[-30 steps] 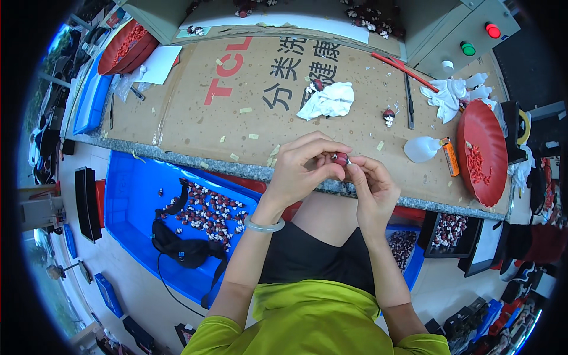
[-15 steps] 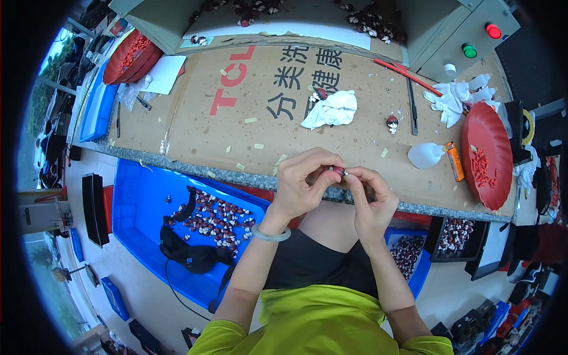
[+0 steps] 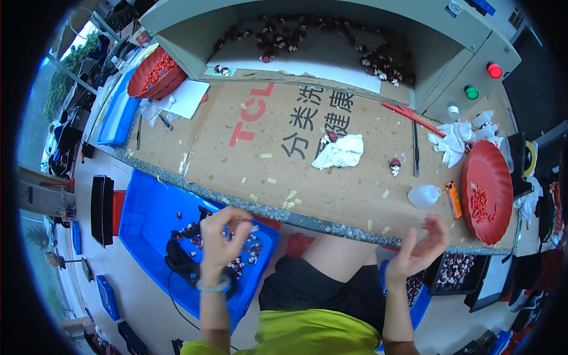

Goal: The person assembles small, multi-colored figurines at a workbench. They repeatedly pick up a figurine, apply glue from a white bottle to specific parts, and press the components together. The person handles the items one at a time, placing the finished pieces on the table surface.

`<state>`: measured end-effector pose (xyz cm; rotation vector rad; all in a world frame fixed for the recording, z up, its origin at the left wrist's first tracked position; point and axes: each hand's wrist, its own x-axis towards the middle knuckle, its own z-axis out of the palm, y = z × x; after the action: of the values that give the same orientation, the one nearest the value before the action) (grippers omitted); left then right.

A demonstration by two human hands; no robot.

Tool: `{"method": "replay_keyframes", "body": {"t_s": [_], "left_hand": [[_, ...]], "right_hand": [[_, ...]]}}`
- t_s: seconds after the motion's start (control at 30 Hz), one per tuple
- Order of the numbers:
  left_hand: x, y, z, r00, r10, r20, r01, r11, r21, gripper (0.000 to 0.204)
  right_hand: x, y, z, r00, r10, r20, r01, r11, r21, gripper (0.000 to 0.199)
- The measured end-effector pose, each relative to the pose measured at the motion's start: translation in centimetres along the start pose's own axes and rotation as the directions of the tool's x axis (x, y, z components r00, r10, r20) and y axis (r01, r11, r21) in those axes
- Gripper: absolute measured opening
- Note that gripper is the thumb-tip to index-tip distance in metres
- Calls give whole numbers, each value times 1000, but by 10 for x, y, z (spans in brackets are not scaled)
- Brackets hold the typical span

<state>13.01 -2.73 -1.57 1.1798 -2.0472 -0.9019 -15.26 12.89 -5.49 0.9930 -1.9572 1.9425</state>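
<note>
My left hand [image 3: 222,241] is above the large blue bin [image 3: 139,210] on the left, thumb and fingers pinched together. A small dark-red and white figurine [image 3: 254,228] shows blurred at its fingertips, mostly hidden by them. Many similar figurines [image 3: 251,254] lie in the bin below. My right hand [image 3: 419,251], fingers apart and holding nothing, is at the table's front edge, near a white squeeze bottle [image 3: 424,196] and an orange tube-like item [image 3: 453,200]. On the cardboard table cover stand a single figurine [image 3: 395,166] and a crumpled white cloth [image 3: 340,152] with another figurine [image 3: 329,137] against it.
A grey cabinet [image 3: 455,77] with red and green buttons stands at the back, figurines inside. Red bowls of small red pieces sit at right [image 3: 503,177] and far left [image 3: 145,89]. A black tray [image 3: 452,290] of figurines is below the table's right side.
My hands have parted. My left hand has moved left over the blue bin with the figurine, while my right has let go, opened and moved right. The view has tilted up, showing more cabinet.
</note>
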Motion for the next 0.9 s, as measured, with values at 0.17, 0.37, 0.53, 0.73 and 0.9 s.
{"method": "replay_keyframes", "body": {"t_s": [0.17,0.37,0.53,0.73,0.9], "left_hand": [[-56,-110,-36,933,-354,61,276,816,508,18],[1,-15,-43,929,-264,-259,350,856,381,19],[142,63,25,928,358,-98,-337,923,185,21],[333,76,153,867,487,100,-496,862,107,25],[391,93,231,906,371,203,-421,745,517,19]], "right_hand": [[47,18,3,950,111,290,-74,988,-138,68],[64,32,5,839,364,405,-387,922,-25,39],[59,32,8,868,324,377,-348,937,-3,32],[61,28,6,861,328,388,-347,937,-22,33],[63,28,4,873,304,381,-304,951,-61,33]]}}
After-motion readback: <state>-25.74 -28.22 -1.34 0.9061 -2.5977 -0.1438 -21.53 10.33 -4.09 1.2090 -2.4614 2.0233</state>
